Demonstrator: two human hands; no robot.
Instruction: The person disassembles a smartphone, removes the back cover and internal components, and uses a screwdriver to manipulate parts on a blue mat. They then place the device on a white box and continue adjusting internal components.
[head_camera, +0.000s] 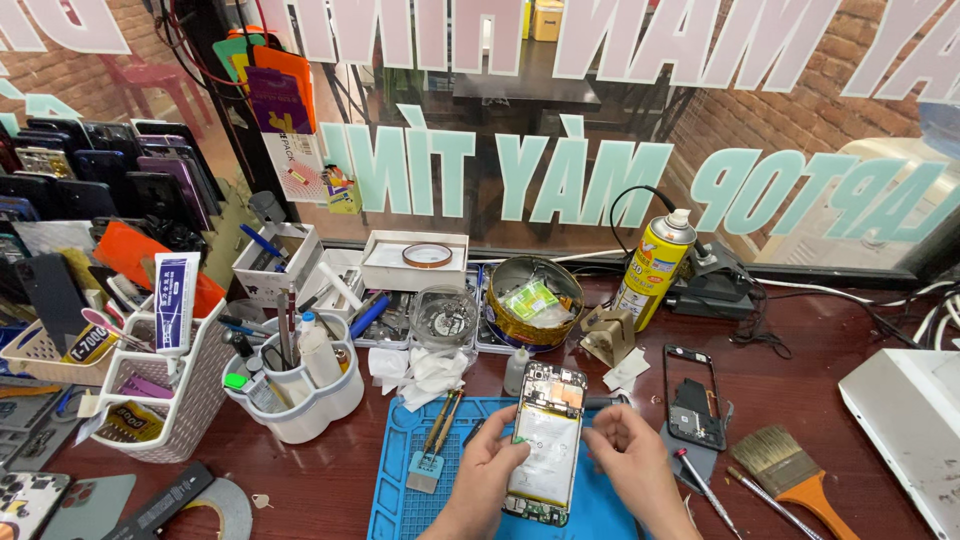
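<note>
An opened smartphone (547, 440) with its back removed lies on a blue repair mat (400, 500), its white battery and circuit board exposed. My left hand (490, 465) grips the phone's left edge, thumb resting on the battery. My right hand (625, 455) holds the right edge, fingers curled near the upper part of the body. A small brush (430, 445) with two wooden-handled tools lies on the mat just left of my left hand.
A black phone frame (693, 395) lies right of the mat, with a paintbrush (795, 475) and thin tools beside it. A yellow spray can (652, 265), round tin (535, 300), white tool cup (300, 385) and basket (165, 400) stand behind and left. A white device (905, 420) sits at the right.
</note>
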